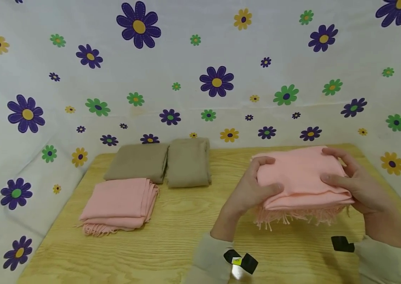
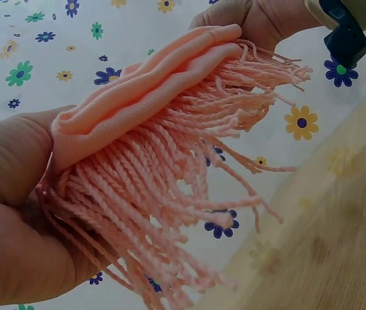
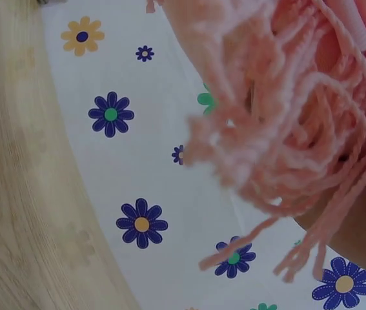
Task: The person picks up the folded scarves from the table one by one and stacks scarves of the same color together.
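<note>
A folded pink fringed scarf is held up above the right side of the table, its fringe hanging from the lower edge. My left hand grips its left end, thumb on the top face and part of the fingers hidden behind the cloth. At the opposite end my right hand grips the scarf the same way, thumb across the top. The left wrist view shows the folded layers edge-on between both hands. In the right wrist view, blurred fringe covers most of the right hand.
On the left of the wooden table lies another folded pink scarf. Behind it are two folded khaki cloths, one wide and one narrower, side by side. A white flower-print sheet rises behind the table and along its sides.
</note>
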`<action>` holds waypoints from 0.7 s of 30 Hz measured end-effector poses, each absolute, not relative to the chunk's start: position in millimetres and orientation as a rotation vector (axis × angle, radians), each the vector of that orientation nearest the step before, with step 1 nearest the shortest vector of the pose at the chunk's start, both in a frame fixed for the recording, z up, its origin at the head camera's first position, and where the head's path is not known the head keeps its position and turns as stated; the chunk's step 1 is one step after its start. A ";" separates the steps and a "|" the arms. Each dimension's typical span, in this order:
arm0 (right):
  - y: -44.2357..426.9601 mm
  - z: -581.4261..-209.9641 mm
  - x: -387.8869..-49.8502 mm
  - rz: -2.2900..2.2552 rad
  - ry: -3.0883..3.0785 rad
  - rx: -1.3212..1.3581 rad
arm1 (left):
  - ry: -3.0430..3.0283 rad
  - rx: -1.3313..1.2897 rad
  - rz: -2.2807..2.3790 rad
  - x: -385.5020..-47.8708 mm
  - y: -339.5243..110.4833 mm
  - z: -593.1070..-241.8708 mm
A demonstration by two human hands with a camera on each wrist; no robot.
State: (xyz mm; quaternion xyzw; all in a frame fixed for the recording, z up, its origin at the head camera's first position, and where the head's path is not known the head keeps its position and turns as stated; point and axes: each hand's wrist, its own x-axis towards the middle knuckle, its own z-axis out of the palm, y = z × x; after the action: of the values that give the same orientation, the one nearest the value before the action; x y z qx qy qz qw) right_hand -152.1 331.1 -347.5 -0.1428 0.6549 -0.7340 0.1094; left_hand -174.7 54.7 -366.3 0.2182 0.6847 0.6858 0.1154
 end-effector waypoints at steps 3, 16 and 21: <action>337.3 -349.7 -151.1 -2.167 1.909 -0.419 | 1.971 0.634 2.001 -173.4 58.9 -368.5; 338.3 -356.3 -153.6 -2.138 1.913 -0.371 | 2.021 0.515 1.971 -170.1 63.7 -379.9; 338.5 -356.2 -154.7 -2.076 2.028 -0.347 | 2.015 0.529 1.975 -171.4 64.2 -382.7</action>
State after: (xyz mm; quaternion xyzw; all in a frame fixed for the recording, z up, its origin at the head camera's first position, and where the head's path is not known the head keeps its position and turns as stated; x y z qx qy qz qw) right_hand -154.7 338.5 -356.2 -0.1180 0.6897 -0.7061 0.1089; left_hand -171.4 64.2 -382.7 0.1827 0.6955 0.6817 0.1349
